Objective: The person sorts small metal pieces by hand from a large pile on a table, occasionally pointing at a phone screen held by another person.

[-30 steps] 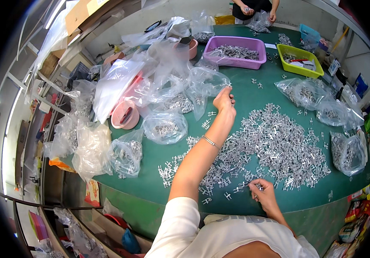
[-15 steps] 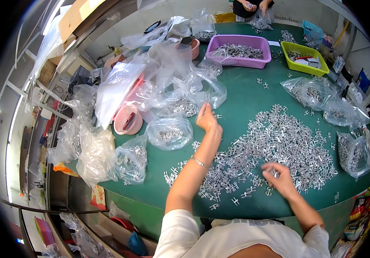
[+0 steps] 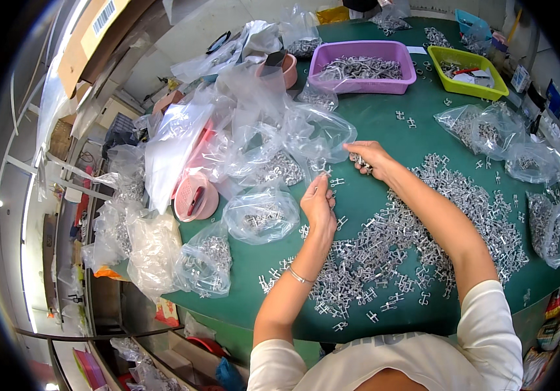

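Note:
A wide heap of small silver metal parts (image 3: pixel 417 228) covers the green table (image 3: pixel 384 120) in front of me. My right hand (image 3: pixel 370 158) is at the heap's far left edge, fingers closed on a few of these metal parts, close to a clear plastic bag (image 3: pixel 322 133) with an open mouth. My left hand (image 3: pixel 319 203) hovers just below that bag, fingers together near a loose part on the table; whether it holds anything cannot be told. A thin bracelet circles my left wrist.
Many clear bags of parts lie at left (image 3: pixel 260 215) and at right (image 3: pixel 488 130). A purple tray (image 3: pixel 363 65) and a yellow-green tray (image 3: pixel 465 70) sit at the back. Pink round containers (image 3: pixel 195 199) stand left. Another person's dark sleeve shows at the top edge.
My left hand pulled back from its far reach toward the bag near me. My right hand moved from the near side of the heap up to the bag, carrying parts.

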Action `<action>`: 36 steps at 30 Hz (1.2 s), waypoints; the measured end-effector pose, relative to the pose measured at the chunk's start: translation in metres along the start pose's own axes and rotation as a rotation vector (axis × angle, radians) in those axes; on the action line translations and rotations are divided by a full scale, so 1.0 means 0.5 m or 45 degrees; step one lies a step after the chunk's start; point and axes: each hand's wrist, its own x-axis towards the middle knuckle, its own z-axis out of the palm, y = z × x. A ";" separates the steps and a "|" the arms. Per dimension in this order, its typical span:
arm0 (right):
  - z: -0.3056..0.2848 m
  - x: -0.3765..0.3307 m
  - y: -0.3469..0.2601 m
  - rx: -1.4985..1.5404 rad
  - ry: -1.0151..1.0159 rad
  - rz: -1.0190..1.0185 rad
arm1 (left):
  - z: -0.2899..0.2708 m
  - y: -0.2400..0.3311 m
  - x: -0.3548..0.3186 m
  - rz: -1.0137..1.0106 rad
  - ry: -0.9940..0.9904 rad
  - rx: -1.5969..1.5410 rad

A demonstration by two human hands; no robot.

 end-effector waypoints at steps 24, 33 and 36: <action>-0.027 -0.171 0.027 -0.717 -0.078 -0.402 | -0.037 0.105 -0.088 1.113 -0.265 1.849; -0.030 -0.170 0.040 -0.673 -0.137 -0.339 | -0.057 0.092 -0.059 0.743 -0.306 1.294; -0.033 -0.168 0.042 -0.671 -0.142 -0.336 | -0.052 0.108 -0.061 0.433 -0.349 1.099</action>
